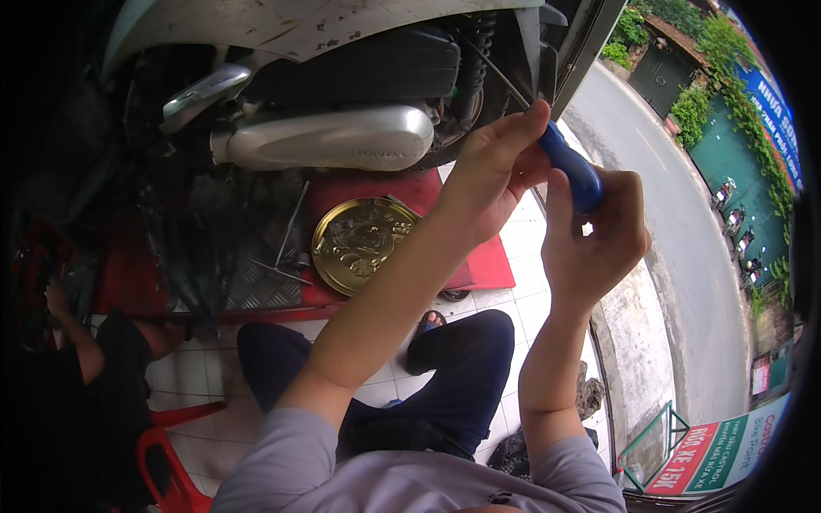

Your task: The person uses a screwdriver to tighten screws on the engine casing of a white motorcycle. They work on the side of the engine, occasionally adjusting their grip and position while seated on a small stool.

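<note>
A pale grey short-sleeved cloth shirt [428, 483], worn by the person, lies nearest the camera, with both bare forearms extending upward from it. Between the raised hands, to the right of the scooter's silver-grey, scuffed body panel [359, 26], is a screwdriver [575, 171] with a thick, smooth, rounded blue handle and a long, thin, straight metal shaft. The handle slants down to the right; the shaft runs up to the left, toward the black coil-spring shock absorber [481, 41], and whether its tip touches anything cannot be told. The left hand [499, 164] pinches the tool near the handle's upper end; the right hand [599, 227] is curled around its lower end. Below the elongated silver metal cover [333, 137], a round, embossed gold-coloured metal tray [318, 250] rests on a red platform [492, 267].
</note>
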A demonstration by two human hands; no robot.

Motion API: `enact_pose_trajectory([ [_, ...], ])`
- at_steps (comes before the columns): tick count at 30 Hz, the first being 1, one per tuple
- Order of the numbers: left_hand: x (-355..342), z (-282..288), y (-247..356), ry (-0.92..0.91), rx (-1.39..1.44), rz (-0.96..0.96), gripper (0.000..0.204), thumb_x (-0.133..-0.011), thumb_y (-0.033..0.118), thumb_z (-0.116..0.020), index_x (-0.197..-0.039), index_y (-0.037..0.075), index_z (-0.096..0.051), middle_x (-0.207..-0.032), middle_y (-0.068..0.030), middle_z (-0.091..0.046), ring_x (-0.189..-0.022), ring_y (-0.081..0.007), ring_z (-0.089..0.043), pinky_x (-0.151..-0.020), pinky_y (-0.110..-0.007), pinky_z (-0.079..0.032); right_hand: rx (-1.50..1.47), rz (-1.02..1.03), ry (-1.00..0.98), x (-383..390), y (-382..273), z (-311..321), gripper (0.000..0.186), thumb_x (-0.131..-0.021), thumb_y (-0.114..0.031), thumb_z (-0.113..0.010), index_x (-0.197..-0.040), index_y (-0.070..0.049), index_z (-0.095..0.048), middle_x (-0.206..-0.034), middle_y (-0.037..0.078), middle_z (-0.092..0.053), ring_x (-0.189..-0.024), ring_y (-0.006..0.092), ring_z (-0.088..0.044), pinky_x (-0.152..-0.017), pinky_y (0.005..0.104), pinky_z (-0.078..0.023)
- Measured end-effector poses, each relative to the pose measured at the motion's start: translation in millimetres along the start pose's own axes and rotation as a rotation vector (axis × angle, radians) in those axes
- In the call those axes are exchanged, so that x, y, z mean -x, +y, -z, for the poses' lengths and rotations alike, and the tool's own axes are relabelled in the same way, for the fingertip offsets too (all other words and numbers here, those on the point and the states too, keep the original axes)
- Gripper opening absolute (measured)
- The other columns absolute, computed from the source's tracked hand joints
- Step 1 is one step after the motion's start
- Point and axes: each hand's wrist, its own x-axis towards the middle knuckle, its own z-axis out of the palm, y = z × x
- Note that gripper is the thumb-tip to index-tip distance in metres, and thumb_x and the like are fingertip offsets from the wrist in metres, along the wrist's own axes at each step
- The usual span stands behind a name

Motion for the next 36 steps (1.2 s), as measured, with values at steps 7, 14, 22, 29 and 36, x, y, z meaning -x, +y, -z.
enact_pose_trajectory([
  [7, -3, 3, -15, -0.217, 0.163, -0.045, 0.029, -0.093, 0.022, -0.064, -0.112, 0.001, -0.059, -0.106, -0.0102, -0.066, -0.097, -0.0193, -0.066, -0.092, -0.032, -0.053, 0.128, 0.045, 0.041, -6, 12, -11, 0.034, -0.085, -0.027, -0.067, -0.068, -0.002, -0.053, -0.046, 0.008, -0.042, -0.038, 0.0137, -0.047, -0.042, 0.0264, -0.035],
  [14, -6, -3, -16, -0.034, 0.074, -0.032, 0.018, -0.089, 0.017, -0.070, -0.094, 0.001, -0.065, -0.088, -0.0091, -0.067, -0.078, -0.0156, -0.068, -0.074, -0.026, -0.059, 0.019, 0.003, -0.044, -10, -1, 4, 0.014, -0.083, -0.012, -0.069, -0.085, 0.000, -0.063, -0.063, 0.006, -0.059, -0.056, 0.0124, -0.058, -0.054, 0.0254, -0.045],
  [22, -6, -2, -14, 0.002, -0.072, -0.045, 0.022, -0.092, 0.023, -0.066, -0.100, 0.002, -0.066, -0.097, -0.0103, -0.069, -0.091, -0.0174, -0.066, -0.085, -0.029, -0.052, 0.091, -0.024, -0.003, -1, 4, 7, 0.022, -0.076, -0.015, -0.079, -0.085, -0.003, -0.063, -0.066, 0.005, -0.065, -0.053, 0.0135, -0.064, -0.054, 0.0222, -0.048],
  [29, -14, 5, -35, -0.259, 0.169, -0.086, 0.031, -0.095, 0.017, -0.061, -0.122, 0.003, -0.055, -0.120, -0.0128, -0.061, -0.112, -0.0216, -0.059, -0.100, -0.034, -0.047, 0.280, -0.126, -0.034, -9, 22, 5, 0.029, -0.089, -0.022, -0.063, -0.071, 0.000, -0.060, -0.046, 0.009, -0.046, -0.040, 0.0181, -0.048, -0.046, 0.0280, -0.038],
  [36, -19, 7, -28, -0.151, 0.091, -0.066, 0.025, -0.092, 0.022, -0.066, -0.105, 0.001, -0.063, -0.103, -0.0130, -0.067, -0.101, -0.0212, -0.064, -0.091, -0.033, -0.053, 0.068, 0.188, 0.062, -10, 13, 9, 0.027, -0.071, -0.003, -0.076, -0.096, -0.004, -0.066, -0.081, 0.009, -0.063, -0.071, 0.0165, -0.064, -0.060, 0.0281, -0.052],
])
